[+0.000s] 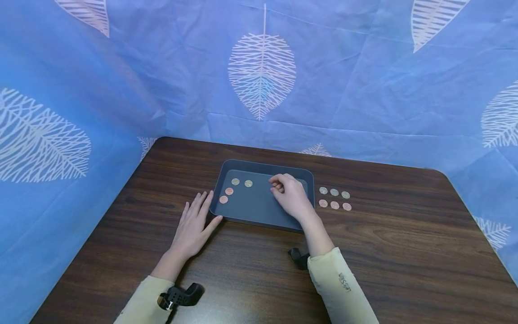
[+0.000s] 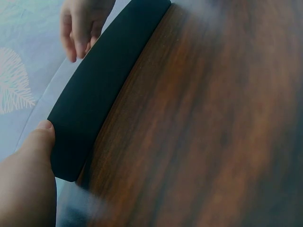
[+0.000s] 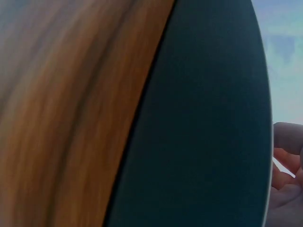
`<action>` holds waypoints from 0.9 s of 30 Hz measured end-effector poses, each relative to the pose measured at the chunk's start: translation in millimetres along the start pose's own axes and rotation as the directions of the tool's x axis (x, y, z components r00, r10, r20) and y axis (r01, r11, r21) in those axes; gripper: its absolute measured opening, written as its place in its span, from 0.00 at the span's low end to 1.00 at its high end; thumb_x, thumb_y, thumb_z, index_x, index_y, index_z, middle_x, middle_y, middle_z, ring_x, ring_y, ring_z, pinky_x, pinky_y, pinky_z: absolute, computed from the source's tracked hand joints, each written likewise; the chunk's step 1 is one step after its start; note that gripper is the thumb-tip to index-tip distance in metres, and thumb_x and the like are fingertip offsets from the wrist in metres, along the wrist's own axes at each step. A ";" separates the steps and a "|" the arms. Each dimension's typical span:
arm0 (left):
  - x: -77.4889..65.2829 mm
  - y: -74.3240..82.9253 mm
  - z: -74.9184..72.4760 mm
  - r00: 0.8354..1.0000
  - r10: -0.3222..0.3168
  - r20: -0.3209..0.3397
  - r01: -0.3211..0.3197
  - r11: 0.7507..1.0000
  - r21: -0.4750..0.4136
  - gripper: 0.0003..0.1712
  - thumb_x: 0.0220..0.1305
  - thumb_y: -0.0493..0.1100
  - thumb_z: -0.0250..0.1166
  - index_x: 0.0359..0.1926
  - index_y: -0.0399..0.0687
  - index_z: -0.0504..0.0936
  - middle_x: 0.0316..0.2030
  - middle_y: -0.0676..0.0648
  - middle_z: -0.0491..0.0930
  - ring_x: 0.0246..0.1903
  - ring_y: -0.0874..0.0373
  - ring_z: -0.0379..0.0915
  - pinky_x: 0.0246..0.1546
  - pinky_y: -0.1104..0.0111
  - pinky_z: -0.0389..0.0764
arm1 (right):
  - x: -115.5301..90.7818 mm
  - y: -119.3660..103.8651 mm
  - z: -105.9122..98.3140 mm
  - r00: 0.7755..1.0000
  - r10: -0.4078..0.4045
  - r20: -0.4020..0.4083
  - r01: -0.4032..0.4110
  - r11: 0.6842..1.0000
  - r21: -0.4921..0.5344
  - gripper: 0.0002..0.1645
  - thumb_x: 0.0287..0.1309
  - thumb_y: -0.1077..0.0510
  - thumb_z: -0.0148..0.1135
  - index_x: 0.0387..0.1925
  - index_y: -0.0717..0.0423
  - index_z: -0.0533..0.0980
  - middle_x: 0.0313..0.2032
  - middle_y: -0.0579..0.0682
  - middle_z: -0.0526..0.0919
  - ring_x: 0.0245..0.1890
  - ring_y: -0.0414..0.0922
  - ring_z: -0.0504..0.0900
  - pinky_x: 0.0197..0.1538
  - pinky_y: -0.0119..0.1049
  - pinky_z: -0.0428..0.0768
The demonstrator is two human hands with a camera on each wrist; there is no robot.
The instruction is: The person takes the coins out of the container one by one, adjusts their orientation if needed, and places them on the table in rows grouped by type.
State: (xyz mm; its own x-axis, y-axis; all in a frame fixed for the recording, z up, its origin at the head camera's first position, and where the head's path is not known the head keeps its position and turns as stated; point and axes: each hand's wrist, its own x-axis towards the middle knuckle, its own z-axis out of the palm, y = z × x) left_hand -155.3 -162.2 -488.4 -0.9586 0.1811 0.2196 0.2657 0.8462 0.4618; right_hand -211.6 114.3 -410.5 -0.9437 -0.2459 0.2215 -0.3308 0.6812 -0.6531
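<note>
Tray (image 1: pixel 252 209), dark grey, shallow, round-cornered, on brown table (image 1: pixel 404 252); four coins (image 1: pixel 229 191) inside toward left end, two pale, two coppery. Left hand (image 1: pixel 195 229): fingers straight, thumb touching tray's near-left corner. Right hand (image 1: pixel 292 195) over tray, right of those coins, fingers curled; cannot tell whether pinching anything.

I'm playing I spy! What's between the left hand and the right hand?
In the head view, two copper-coloured coins and two paler coins lie in the tray between the left hand and the right hand.
</note>
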 end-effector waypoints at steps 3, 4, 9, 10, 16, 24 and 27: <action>0.6 0.3 0.3 1.000 -0.003 0.004 0.003 1.000 -0.003 0.44 0.67 0.69 0.46 0.76 0.57 0.46 0.73 0.43 0.49 0.72 0.48 0.38 0.69 0.47 0.39 | 3.0 -7.7 9.9 1.000 0.000 0.030 0.000 1.000 0.006 0.12 0.62 0.65 0.60 0.47 0.63 0.79 0.37 0.51 0.77 0.35 0.44 0.75 0.40 0.38 0.77; 0.6 0.4 0.4 1.000 -0.005 0.004 0.005 1.000 -0.002 0.44 0.67 0.69 0.45 0.76 0.57 0.46 0.73 0.44 0.48 0.72 0.49 0.38 0.69 0.47 0.39 | 3.9 -9.9 13.1 0.999 0.001 0.039 -0.001 1.000 0.008 0.12 0.62 0.65 0.60 0.47 0.63 0.79 0.37 0.51 0.77 0.35 0.44 0.76 0.40 0.37 0.77; 0.8 0.2 -0.3 1.000 0.010 -0.003 -0.010 1.000 -0.006 0.43 0.68 0.67 0.47 0.76 0.55 0.47 0.73 0.42 0.49 0.72 0.48 0.39 0.68 0.47 0.39 | 9.3 -21.1 28.0 0.997 -0.018 0.081 0.018 1.000 0.001 0.12 0.61 0.66 0.61 0.47 0.63 0.79 0.37 0.51 0.77 0.35 0.43 0.76 0.40 0.36 0.78; 0.8 0.3 -0.8 1.000 0.011 -0.003 -0.011 1.000 -0.005 0.43 0.68 0.67 0.47 0.76 0.54 0.47 0.73 0.42 0.49 0.72 0.48 0.39 0.68 0.47 0.39 | 10.7 -22.9 30.9 0.996 -0.025 0.088 0.025 1.000 0.002 0.12 0.60 0.66 0.61 0.47 0.63 0.79 0.37 0.51 0.77 0.35 0.43 0.76 0.40 0.35 0.78; 0.6 -0.3 -1.6 1.000 0.011 0.006 -0.011 1.000 -0.005 0.44 0.68 0.67 0.47 0.76 0.53 0.47 0.73 0.42 0.49 0.72 0.47 0.38 0.68 0.46 0.39 | 16.3 -33.3 47.3 0.990 -0.068 0.122 0.065 0.997 0.029 0.13 0.60 0.67 0.61 0.47 0.64 0.79 0.38 0.51 0.78 0.36 0.43 0.76 0.40 0.34 0.78; 1.1 -1.4 -0.4 1.000 0.005 0.007 -0.005 1.000 0.004 0.43 0.68 0.68 0.46 0.76 0.55 0.47 0.73 0.43 0.49 0.72 0.48 0.38 0.68 0.46 0.40 | 21.8 -47.2 65.2 0.979 -0.094 0.183 0.088 0.995 0.038 0.14 0.61 0.68 0.59 0.48 0.63 0.79 0.39 0.52 0.78 0.37 0.43 0.76 0.41 0.32 0.77; 1.4 -1.7 -0.2 1.000 -0.005 0.017 0.005 1.000 0.008 0.43 0.68 0.69 0.45 0.76 0.56 0.46 0.73 0.43 0.48 0.72 0.48 0.38 0.68 0.47 0.39 | 24.9 -50.6 70.5 0.973 -0.115 0.199 0.113 0.993 0.022 0.13 0.60 0.68 0.59 0.46 0.62 0.79 0.39 0.52 0.78 0.38 0.44 0.75 0.41 0.33 0.76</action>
State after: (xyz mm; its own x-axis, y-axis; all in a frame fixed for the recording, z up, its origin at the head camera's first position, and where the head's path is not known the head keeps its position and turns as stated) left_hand -157.1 -163.5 -488.7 -0.9615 0.1852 0.2031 0.2603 0.8511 0.4560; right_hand -217.6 25.1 -423.0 -0.8783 -0.4551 0.1466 -0.4351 0.6336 -0.6397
